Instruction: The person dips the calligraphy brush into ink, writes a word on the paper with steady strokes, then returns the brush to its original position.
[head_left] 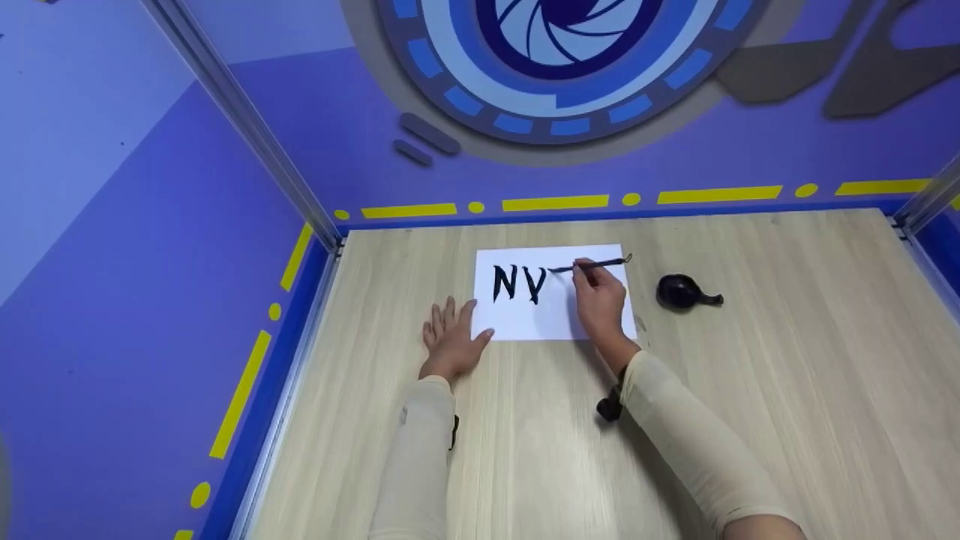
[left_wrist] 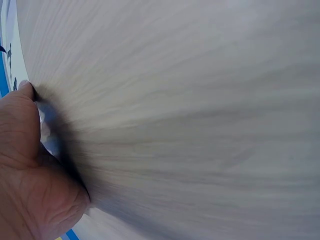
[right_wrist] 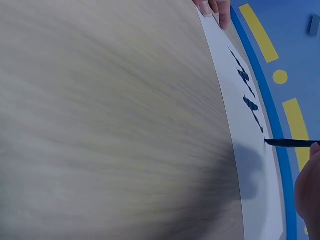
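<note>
Slender dark writing brush [head_left: 611, 262]: over the upper right of a white rectangular paper sheet [head_left: 551, 322], long axis running nearly crosswise, tip pointing left, just right of a black-inked letter V [head_left: 535, 289]. Right hand [head_left: 600, 300], the nearer: fingers pinched round the shaft. Left hand [head_left: 454, 341]: fingers spread, at the sheet's left edge. Tip contact with paper: cannot tell. Right-wrist view: gripping fingers mostly cut off. Left-wrist view: sheet reduced to a sliver.
</note>
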